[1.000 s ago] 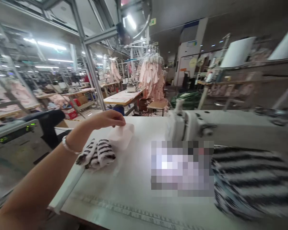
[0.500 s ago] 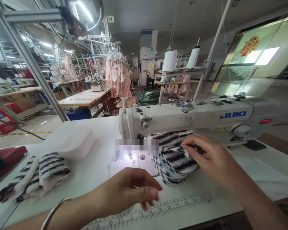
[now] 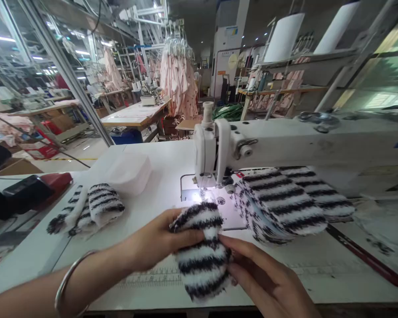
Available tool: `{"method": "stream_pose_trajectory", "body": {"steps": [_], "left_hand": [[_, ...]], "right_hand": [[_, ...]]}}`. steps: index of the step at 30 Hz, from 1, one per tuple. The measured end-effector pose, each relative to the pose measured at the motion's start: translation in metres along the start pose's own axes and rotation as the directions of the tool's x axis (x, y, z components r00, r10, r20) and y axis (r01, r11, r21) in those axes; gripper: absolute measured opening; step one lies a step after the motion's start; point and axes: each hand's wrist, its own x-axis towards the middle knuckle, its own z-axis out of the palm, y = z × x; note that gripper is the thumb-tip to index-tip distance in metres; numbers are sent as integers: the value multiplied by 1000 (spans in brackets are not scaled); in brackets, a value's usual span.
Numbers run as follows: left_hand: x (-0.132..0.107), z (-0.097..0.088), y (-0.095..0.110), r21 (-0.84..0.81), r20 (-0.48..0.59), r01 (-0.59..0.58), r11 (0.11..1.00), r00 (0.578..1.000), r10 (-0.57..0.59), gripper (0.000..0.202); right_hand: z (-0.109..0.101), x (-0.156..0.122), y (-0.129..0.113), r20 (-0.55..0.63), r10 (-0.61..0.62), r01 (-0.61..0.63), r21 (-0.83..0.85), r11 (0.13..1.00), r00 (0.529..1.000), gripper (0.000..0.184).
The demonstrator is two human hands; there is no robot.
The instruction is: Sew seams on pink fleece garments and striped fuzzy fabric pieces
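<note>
A fuzzy black-and-white striped fabric piece (image 3: 200, 256) lies at the front edge of the white sewing table (image 3: 159, 176), just before the needle of the white sewing machine (image 3: 285, 141). My left hand (image 3: 155, 240) grips its left side, thumb and fingers closed on the cloth. On the right side, my right hand (image 3: 265, 280) presses the same piece with its fingers held together. A bangle circles my left wrist. A larger stack of the same striped fabric (image 3: 281, 198) sits under the machine arm to the right.
More striped pieces (image 3: 93, 207) lie at the table's left, beside a stack of white fabric (image 3: 128, 172). A printed ruler (image 3: 152, 279) runs along the front edge. Thread cones stand on a rack behind. Pink garments (image 3: 179, 79) hang further back among other work tables.
My right hand has left the stack under the machine arm. Both hands came together at the front edge and now hold one striped piece. The view shifted closer and to the left.
</note>
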Motion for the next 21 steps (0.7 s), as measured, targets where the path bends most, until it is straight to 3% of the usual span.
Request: {"method": "stream_pose_trajectory", "body": {"steps": [2,4,6,8,14,17,21], "left_hand": [[11,-20,4,286,27,-109,952,994,106,16],[29,-38,1,600,32,-187,778,977,210,16],[47,-49,-6,783,-10,-164,599,961,277,15],[57,-54,-14,836,-39,-126,534,957,286,17],[46,-50,-11,798,-8,-152,584,965,262,18],[43,-50,-9,779,-15,-126,614,976,219,20],[48,-51,-17,863,16,-145,484,966,260,27]], "right_hand": [[18,14,1,-2,52,-52,71,996,999,29],[32,26,4,-26,24,-25,-36,999,999,29],[41,34,10,-37,-29,20,-209,978,999,31],[44,36,15,-19,-65,55,-329,943,998,32],[37,27,7,-1,-53,49,-364,930,999,27],[35,25,7,24,-111,110,-429,897,994,27],[39,24,18,21,-221,197,-537,820,975,28]]}}
